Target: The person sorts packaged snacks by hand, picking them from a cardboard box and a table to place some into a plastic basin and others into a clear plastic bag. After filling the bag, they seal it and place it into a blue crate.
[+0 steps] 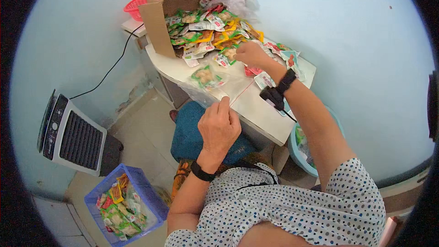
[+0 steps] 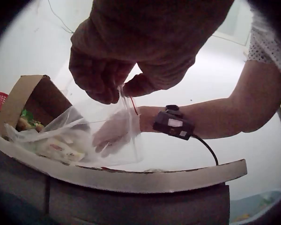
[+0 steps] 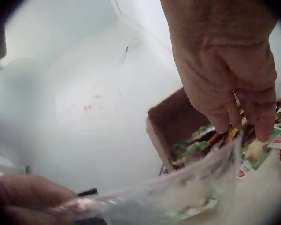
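Hold left grip (image 1: 219, 127) pinched on bag (image 1: 218, 89) rim, mouth wide. Right grip (image 1: 250, 55) among packets (image 1: 206, 29), clench unclear: push load deep.

Pale blue walls (image 1: 366, 41); tiled floor (image 1: 146, 132); white bench (image 1: 260, 105) in the corner; fan heater (image 1: 73, 135) on the floor.

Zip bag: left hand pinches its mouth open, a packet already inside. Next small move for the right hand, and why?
Probably curl the right hand round one packet in the pile by the cardboard box and carry it to the zip bag. Its fingers hang over the pile, seemingly empty; the left hand pinches the bag's rim, and the bag looks far from full.
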Available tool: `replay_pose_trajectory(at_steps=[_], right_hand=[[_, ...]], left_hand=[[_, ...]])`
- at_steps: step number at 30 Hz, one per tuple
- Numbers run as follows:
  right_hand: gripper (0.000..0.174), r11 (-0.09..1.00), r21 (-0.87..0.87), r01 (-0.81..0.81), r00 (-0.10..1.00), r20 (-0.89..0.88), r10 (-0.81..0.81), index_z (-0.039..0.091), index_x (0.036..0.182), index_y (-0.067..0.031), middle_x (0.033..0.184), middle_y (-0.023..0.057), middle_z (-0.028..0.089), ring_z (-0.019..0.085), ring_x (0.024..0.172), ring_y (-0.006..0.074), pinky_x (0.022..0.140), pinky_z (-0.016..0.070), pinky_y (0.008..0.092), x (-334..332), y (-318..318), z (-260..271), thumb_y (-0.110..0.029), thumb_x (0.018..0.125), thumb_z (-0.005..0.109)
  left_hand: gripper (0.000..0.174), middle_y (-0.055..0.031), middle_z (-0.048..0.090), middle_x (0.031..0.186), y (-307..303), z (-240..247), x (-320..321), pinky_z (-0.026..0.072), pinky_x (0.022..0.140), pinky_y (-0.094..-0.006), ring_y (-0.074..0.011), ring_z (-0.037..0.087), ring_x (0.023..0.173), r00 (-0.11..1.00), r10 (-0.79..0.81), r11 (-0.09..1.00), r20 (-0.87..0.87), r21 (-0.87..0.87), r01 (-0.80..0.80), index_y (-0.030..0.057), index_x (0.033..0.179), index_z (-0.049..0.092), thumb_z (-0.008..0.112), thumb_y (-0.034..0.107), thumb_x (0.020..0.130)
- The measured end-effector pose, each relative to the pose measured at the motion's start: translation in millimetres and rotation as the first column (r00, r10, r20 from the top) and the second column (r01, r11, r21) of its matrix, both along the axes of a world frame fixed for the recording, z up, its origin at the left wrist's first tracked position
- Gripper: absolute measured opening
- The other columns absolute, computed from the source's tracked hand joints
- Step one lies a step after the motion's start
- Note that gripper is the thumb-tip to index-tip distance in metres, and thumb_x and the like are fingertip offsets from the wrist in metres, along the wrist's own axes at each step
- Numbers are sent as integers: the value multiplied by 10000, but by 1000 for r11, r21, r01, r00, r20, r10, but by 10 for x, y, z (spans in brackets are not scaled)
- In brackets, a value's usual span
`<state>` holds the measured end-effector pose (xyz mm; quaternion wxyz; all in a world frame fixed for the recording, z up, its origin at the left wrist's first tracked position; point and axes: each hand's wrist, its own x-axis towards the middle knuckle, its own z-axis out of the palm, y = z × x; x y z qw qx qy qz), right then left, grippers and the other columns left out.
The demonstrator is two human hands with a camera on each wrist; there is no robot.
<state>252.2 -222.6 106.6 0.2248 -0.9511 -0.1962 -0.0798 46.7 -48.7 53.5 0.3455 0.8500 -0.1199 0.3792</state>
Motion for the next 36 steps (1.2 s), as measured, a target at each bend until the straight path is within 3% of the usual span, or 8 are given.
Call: replay_pose_trajectory(at_steps=[4,10,19,25,28,31,34,36], right_hand=[[393,960,-281,-6,983,172,57,701,902,22,840,246,664,651,845,393,772,515,469,326,94,-182,-336,741,673],[521,871,-491,-14,999,-38,-5,653,1086,27,1069,235,663,640,1000,382,862,509,446,378,328,-189,-364,744,698],[783,944,-322,-66,962,-270,-25,544,1276,14,1237,234,595,577,1145,370,955,464,440,398,266,-228,-498,715,734],[650,938,-342,-63,998,-51,48,620,1153,-1,1205,202,620,597,1097,380,902,489,462,362,176,-559,-480,727,731],[435,870,-453,-195,977,-15,211,673,1035,-8,1066,215,665,640,985,378,839,514,455,441,155,-600,-347,763,700],[256,825,-371,-427,898,-66,435,703,903,-9,905,217,680,667,873,367,766,534,450,370,99,-471,-222,767,663],[190,923,-370,-108,994,-68,89,710,818,-6,836,213,677,673,812,353,737,539,450,-15,153,-125,-174,749,654],[217,972,-229,57,992,122,-30,712,896,-31,871,217,676,667,808,354,732,530,439,22,41,-212,-179,748,657]], left_hand=[[286,-143,616,775,28,25,-44,500,601,-415,-335,625,703,1000,8,1000,-8,-14,-8,26,1037,610,618,11,751],[267,-155,634,800,48,-13,-65,511,618,-414,-333,644,717,1000,5,999,-28,-33,-6,31,1022,583,626,17,760],[202,-133,629,804,79,-65,-68,510,613,-409,-322,641,720,999,14,1000,-44,-3,-14,45,966,577,650,30,779],[175,-130,628,812,77,-65,-93,507,613,-407,-322,637,727,1000,10,1000,-29,-4,-10,52,937,586,654,34,777],[158,-126,627,796,95,-51,-91,504,612,-407,-320,636,719,999,19,1000,-40,23,-18,57,921,591,654,38,777],[140,-121,625,781,97,-50,-78,503,607,-404,-315,636,711,1000,21,1000,-15,15,-21,60,902,593,656,44,778],[126,-117,624,777,100,-63,-58,502,604,-401,-311,636,708,1000,14,1000,-9,13,-14,60,887,592,657,47,779],[119,-116,625,778,72,-76,-63,502,604,-400,-310,636,707,1000,7,1000,-21,13,-7,60,881,593,657,47,781]])
